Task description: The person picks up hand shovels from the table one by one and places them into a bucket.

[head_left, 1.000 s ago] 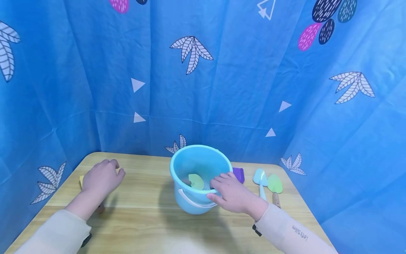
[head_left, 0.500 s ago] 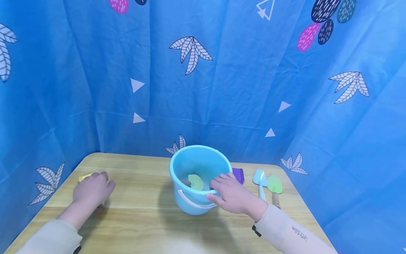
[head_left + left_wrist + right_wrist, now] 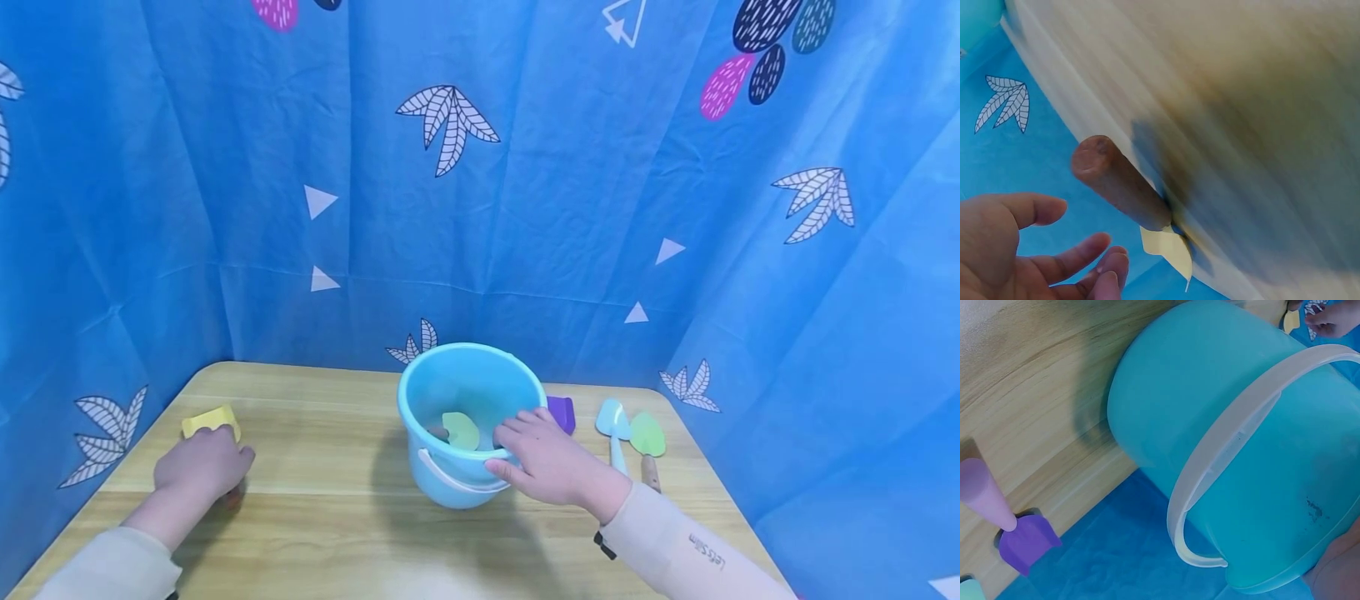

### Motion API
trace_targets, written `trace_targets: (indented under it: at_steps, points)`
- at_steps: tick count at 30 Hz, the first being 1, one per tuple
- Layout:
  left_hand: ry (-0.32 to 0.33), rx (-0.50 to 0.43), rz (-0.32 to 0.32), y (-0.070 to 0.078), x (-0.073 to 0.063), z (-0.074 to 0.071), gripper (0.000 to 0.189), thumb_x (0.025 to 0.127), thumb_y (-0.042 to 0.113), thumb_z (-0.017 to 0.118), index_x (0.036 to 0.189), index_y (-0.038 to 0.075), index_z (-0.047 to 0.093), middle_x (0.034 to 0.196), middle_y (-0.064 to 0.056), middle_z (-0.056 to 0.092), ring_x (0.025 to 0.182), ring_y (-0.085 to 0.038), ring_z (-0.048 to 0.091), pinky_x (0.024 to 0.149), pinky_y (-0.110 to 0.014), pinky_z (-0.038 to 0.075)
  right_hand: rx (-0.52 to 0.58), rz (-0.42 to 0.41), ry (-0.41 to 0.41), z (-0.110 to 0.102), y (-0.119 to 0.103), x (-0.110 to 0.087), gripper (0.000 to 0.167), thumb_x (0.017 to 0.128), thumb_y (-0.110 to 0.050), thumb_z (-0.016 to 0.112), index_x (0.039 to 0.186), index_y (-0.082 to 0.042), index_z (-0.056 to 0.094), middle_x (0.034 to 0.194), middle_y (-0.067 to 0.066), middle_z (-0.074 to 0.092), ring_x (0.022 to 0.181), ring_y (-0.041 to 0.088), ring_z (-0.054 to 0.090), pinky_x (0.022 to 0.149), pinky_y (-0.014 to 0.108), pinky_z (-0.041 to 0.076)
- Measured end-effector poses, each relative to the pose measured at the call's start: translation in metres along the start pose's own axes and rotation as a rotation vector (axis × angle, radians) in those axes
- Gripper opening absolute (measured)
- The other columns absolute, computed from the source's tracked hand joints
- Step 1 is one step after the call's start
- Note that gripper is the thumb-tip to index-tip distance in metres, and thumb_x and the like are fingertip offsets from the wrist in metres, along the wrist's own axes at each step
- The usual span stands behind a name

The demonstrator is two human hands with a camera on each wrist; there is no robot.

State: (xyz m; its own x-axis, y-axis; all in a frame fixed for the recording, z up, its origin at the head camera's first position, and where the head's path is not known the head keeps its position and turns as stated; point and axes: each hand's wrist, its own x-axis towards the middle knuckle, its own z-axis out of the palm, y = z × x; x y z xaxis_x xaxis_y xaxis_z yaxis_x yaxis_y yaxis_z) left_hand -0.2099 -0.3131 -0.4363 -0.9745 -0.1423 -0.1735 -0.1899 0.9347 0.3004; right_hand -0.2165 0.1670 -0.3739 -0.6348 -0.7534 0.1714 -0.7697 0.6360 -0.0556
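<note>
My left hand is over a small yellow toy shovel at the table's left side. In the left wrist view, the shovel's brown handle stands beside the thumb and fingers, which are spread apart and not closed round it. My right hand grips the near right rim of a light blue bucket, thumb outside, the other fingers over the rim. Inside the bucket lies a pale green shovel with a brown handle. The bucket's white carrying handle hangs down its side.
Right of the bucket lie a purple shovel with a pink handle, a light blue shovel and a green shovel with a wooden handle. The wooden table meets a blue patterned curtain behind and at both sides.
My left hand has moved left and down toward the yellow shovel, whose blade now shows more. The right hand and the bucket have stayed in place.
</note>
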Motion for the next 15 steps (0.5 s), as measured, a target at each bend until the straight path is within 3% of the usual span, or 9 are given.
trace_targets:
  at_steps: [7,15]
  points:
    - [-0.065,-0.007,-0.065,-0.0019,-0.0035,0.0056,0.045,0.096,0.032,0.048,0.102,-0.011,0.058,0.082,-0.021,0.054,0.073,-0.034,0.054,0.059,-0.046,0.046,-0.006,0.004,-0.004,-0.0005,0.0,-0.0001,0.034,0.104,-0.054,0.038,0.095,-0.025,0.054,0.084,-0.014,0.047,0.089,0.009,0.044,0.09,0.035,0.035]
    - [-0.12,-0.017,-0.093,-0.0031,-0.0037,0.0082,0.035,0.097,0.031,0.045,0.085,0.0,0.057,0.077,-0.016,0.054,0.071,-0.03,0.055,0.061,-0.043,0.045,-0.001,0.01,-0.007,-0.0023,-0.0002,0.0002,0.033,0.104,-0.052,0.04,0.097,-0.024,0.056,0.086,-0.01,0.053,0.09,0.009,0.045,0.089,0.035,0.035]
